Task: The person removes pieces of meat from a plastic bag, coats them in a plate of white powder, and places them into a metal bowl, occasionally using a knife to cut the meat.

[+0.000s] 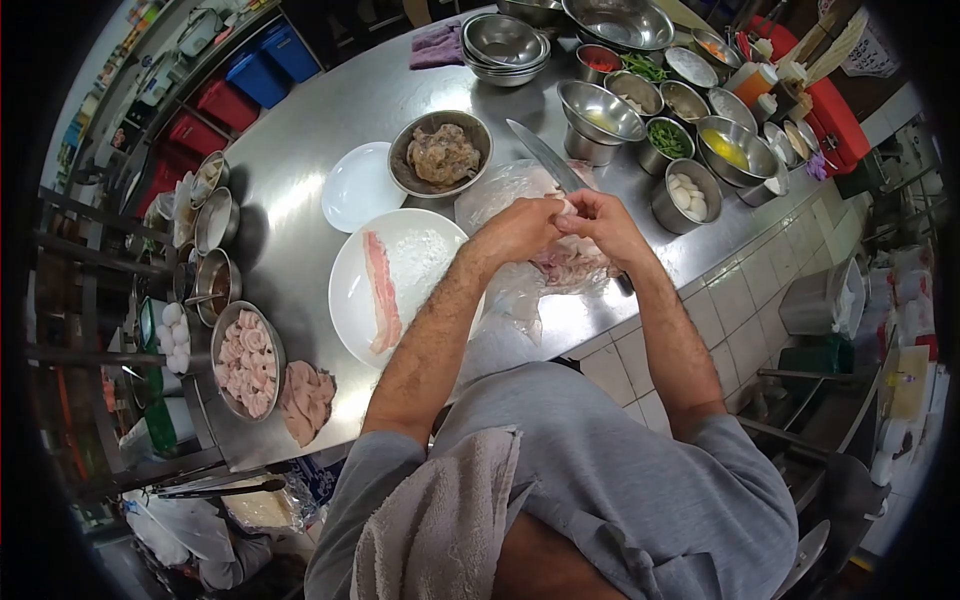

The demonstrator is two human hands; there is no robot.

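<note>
Pink scrap (pixel 569 207), perhaps meat, pinched between left grip (pixel 532 226) and right grip (pixel 602 222).

- And here's the shirt (pixel 620 450), soft grey, loose and creased across the front!
- Short left sleeve (pixel 375 490), same grey, ending near the elbow.
- Short right sleeve (pixel 745 455), a clean match, cut wide.
- Both forearms bare, and so are the left hand (pixel 528 225) and right hand (pixel 602 228).
- Plus a pale, nubbly towel (pixel 435 515), folded edge showing, draped down the shirt!
</note>
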